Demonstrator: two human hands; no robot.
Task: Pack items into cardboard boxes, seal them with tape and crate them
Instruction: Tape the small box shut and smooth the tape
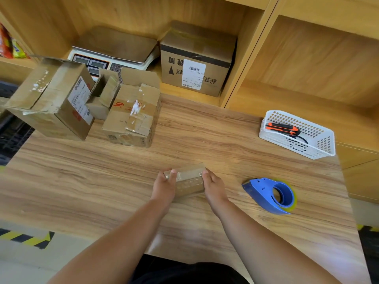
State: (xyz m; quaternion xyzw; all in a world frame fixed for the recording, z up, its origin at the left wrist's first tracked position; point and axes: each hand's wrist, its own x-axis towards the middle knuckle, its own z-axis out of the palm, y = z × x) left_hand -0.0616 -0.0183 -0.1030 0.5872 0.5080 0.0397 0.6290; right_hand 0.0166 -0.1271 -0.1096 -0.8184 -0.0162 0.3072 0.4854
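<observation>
A small cardboard box (189, 181), wrapped in clear tape, rests on the wooden table (102, 181) in front of me. My left hand (165, 188) grips its left end and my right hand (213, 188) grips its right end. A blue tape dispenser (270, 194) with a roll of tape lies on the table to the right of my right hand, apart from it. Three used cardboard boxes stand at the far left: a large one (51, 103), a small open one (102, 95) and a taped one (133, 115).
A white plastic basket (320, 148) holding an orange and black utility knife (283, 129) sits at the far right. In the shelf behind stand a weighing scale (114, 50) and a labelled cardboard box (196, 60). Yellow-black hazard tape (26, 238) marks the floor at left.
</observation>
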